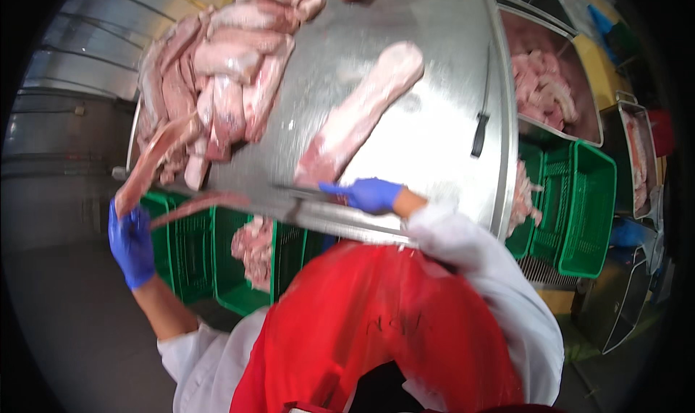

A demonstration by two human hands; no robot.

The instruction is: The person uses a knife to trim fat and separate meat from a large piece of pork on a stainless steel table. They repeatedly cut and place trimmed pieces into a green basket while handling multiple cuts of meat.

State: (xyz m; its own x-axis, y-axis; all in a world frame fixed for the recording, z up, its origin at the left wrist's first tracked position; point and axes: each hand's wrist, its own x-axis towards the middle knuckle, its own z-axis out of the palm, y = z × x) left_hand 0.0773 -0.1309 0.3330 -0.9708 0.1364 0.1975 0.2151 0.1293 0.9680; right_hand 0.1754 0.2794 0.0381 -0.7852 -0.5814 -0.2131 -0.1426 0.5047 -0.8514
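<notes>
My left hand [132, 243], in a blue glove, is closed on the lower end of a long strip of meat [153, 163] at the table's left corner. The strip's upper end reaches the meat pile. A second thin strip [206, 204] stretches rightward from near that hand; whether the two are joined I cannot tell. My right hand [371, 196], also blue-gloved, grips a knife [308, 192] at the near table edge, its blade toward the left. Just beyond the blade lies a long pale piece of meat [365, 109], slanting away to the right.
A pile of meat pieces [242, 55] covers the left of the steel table [441, 73]. A black-handled sharpening steel [479, 134] lies at right. Below stand green crates [588, 210] and a crate with trimmings [253, 257]. A metal bin of meat [543, 87] stands beyond the right edge.
</notes>
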